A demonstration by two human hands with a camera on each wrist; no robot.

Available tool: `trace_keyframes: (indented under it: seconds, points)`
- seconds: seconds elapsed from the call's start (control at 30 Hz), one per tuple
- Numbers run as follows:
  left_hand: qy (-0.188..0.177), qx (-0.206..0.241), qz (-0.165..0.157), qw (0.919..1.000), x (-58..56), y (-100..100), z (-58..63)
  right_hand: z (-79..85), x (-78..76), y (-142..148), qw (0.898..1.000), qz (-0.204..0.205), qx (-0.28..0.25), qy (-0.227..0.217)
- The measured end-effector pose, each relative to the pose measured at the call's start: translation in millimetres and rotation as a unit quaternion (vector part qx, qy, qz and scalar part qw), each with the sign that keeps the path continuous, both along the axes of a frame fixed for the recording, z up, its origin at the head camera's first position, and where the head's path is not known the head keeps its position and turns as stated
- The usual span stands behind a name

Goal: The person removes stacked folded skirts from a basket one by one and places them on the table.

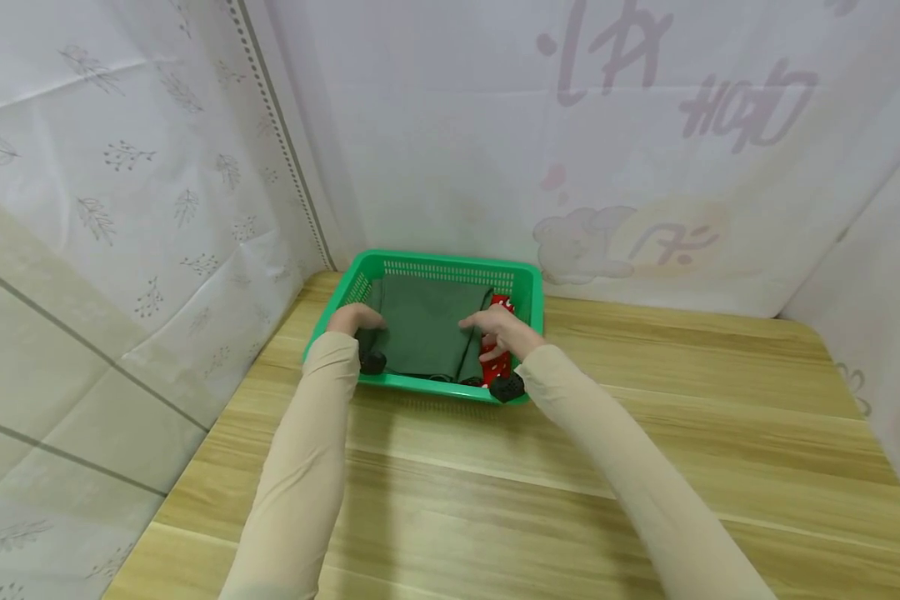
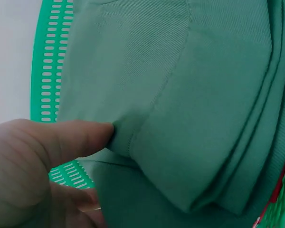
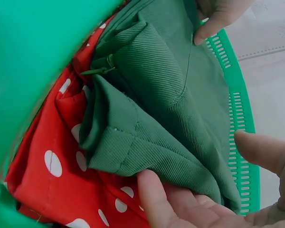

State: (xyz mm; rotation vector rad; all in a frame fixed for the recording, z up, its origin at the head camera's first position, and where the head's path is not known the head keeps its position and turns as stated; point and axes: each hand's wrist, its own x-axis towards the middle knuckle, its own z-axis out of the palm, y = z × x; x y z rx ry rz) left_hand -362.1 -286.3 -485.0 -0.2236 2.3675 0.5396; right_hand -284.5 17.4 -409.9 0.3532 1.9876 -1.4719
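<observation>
A folded green garment (image 1: 427, 325) of twill cloth, with stitched seams and a small zip, lies in the green plastic basket (image 1: 450, 259). My left hand (image 1: 356, 318) pinches its left edge: in the left wrist view the thumb (image 2: 83, 137) presses on top and the fingers are partly hidden below. At the garment's right side is my right hand (image 1: 501, 327). In the right wrist view its fingers (image 3: 154, 197) touch the lower folded edge, while the thumb (image 3: 263, 149) stands apart from them. A red cloth with white dots (image 3: 52, 175) lies beside and partly under the garment.
The basket stands on a wood-grain table (image 1: 645, 417), near its back left corner. Close behind hangs a pale printed curtain (image 1: 435, 125), with another patterned sheet (image 1: 157, 167) at the left. A dark wrist device (image 1: 507, 387) overlaps the basket's front rim.
</observation>
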Motion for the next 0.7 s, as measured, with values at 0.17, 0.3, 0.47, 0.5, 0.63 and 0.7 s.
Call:
trace_keyframes:
  seconds: [0.17, 0.3, 0.47, 0.5, 0.63, 0.7]
  points:
    - [0.040, -0.012, 0.009, 0.9991, 4.5, 3.0, 2.2, 7.0, 2.7, -2.3, 1.000, -0.001, -0.006, -0.011]
    - [0.055, -0.016, 0.031, 0.9979, -8.9, -4.4, -15.9, 13.2, 6.7, -3.0, 1.000, 0.005, -0.015, -0.015]
    - [0.056, -0.015, 0.046, 0.9973, -12.4, -4.2, -16.5, 13.2, 4.9, -5.2, 1.000, 0.008, -0.016, -0.010]
    - [0.058, -0.015, 0.053, 0.9968, -10.4, -2.1, -12.7, 12.8, 4.4, -5.7, 1.000, 0.009, -0.016, -0.007]
    - [0.109, -0.021, 0.082, 0.9904, 3.6, 11.6, 6.4, 12.8, 4.2, -7.7, 1.000, 0.017, -0.010, 0.002]
    - [0.132, -0.014, 0.090, 0.9871, 15.6, 19.2, 22.5, 13.6, 5.2, -9.4, 1.000, 0.028, -0.003, 0.010]
